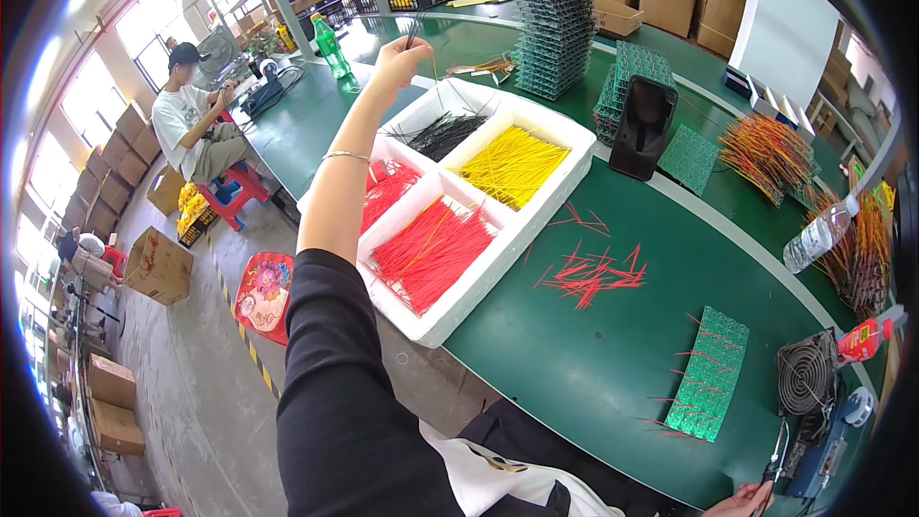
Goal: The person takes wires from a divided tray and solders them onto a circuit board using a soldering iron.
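My left hand point(400, 59) reaches out over the far side of a white foam tray point(445, 321). Its fingers are closed on a few thin black wires point(414, 31). Below it, one compartment holds more black wires point(445, 134); others hold yellow wires point(515, 165) and red wires point(431, 254). At the lower right edge, my right hand point(739, 502), partly cut off, grips a slim soldering iron point(773, 464) with its metal tip pointing up. Left of that tip lies a green circuit board panel point(710, 373) with red wires sticking out along it.
Loose red wires point(595, 276) lie mid-table. Behind them rise a tall stack of boards point(555, 33) and a black bin point(643, 129). A small fan point(806, 375) and blue soldering station point(835, 445) stand at right, near bottles point(821, 235). A person point(196, 115) sits at far left.
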Demonstrator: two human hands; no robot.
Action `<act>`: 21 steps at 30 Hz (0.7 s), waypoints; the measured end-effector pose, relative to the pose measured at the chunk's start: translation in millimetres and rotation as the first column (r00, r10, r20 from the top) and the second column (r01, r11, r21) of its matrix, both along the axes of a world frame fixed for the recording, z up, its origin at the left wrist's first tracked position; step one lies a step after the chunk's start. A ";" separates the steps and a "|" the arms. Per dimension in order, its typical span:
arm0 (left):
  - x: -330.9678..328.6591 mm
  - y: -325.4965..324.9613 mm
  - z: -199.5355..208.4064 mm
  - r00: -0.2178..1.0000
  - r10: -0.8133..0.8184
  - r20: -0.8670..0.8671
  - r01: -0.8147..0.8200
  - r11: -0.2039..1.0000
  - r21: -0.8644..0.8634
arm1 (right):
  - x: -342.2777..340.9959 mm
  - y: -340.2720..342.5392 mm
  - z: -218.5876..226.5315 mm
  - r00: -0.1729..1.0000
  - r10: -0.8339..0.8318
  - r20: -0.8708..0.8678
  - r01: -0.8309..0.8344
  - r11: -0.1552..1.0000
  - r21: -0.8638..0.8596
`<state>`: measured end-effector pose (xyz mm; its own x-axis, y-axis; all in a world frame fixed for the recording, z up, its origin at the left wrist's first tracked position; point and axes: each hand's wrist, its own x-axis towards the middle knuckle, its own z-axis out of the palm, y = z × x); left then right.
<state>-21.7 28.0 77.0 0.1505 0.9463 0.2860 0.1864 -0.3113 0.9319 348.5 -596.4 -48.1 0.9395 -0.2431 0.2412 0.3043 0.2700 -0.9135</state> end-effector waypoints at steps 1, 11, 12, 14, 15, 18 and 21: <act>0.2 -2.4 1.5 1.000 -0.014 0.014 0.014 1.000 0.000 | -0.6 0.3 -0.2 1.000 -0.001 -0.001 0.001 1.000 0.001; 5.7 -13.6 5.0 0.989 0.077 -0.123 -0.067 0.994 0.086 | 3.0 -2.0 -5.3 0.998 -0.026 0.052 0.025 0.999 0.023; 3.8 -9.4 -0.7 0.989 0.077 -0.124 -0.067 0.994 0.081 | 5.8 -3.4 -8.3 0.999 -0.006 0.052 0.005 1.000 0.019; 0.4 -3.4 -12.1 0.791 0.330 -0.516 0.023 0.827 0.562 | 7.2 -5.4 -10.5 0.999 0.001 0.050 -0.002 1.000 0.015; -1.1 0.8 -16.1 0.789 0.325 -0.522 0.024 0.832 0.554 | 7.3 -5.4 -9.5 0.999 0.010 0.050 -0.011 1.000 0.019; 8.8 -15.5 -3.4 0.986 0.131 -0.101 -0.132 0.991 -0.007 | 5.1 -1.3 -6.1 0.998 -0.006 0.063 0.005 1.000 0.028; -2.7 -15.6 -2.1 0.900 0.161 -0.404 -0.083 0.975 0.206 | 4.8 1.1 -7.4 0.997 0.012 0.081 -0.013 1.000 0.012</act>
